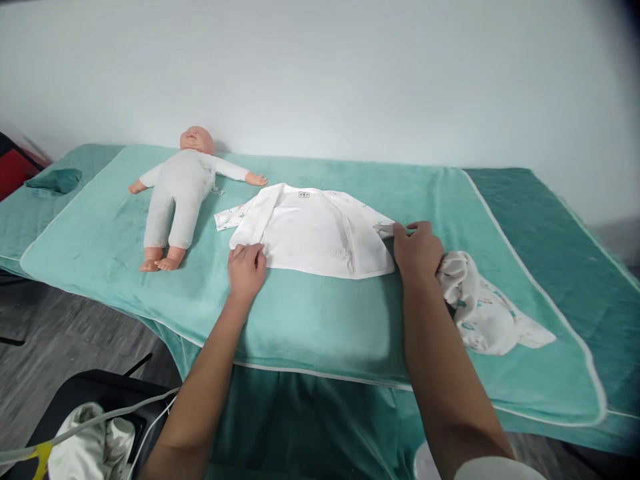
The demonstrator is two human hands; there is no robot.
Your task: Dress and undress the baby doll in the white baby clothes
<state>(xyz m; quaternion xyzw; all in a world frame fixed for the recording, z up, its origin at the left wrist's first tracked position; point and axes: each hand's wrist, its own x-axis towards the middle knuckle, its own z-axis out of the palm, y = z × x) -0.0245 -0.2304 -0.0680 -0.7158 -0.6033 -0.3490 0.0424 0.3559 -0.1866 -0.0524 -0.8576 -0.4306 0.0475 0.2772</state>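
A small white baby shirt point(310, 230) lies spread flat on a teal towel point(320, 313). My left hand point(246, 268) rests on the shirt's lower left corner, fingers curled down on the fabric. My right hand point(416, 250) is closed on the shirt's right sleeve end, pinching the cloth. Just right of that hand lies a crumpled white patterned garment point(483, 307). A baby doll point(177, 193) in a pale grey suit lies on its back at the towel's left, arms out.
The towel covers a table draped in darker teal cloth point(550, 227), set against a white wall. A folded dark teal cloth point(55, 180) sits at the far left. A black bin point(90, 393) with white clothes point(93, 443) stands on the floor at lower left.
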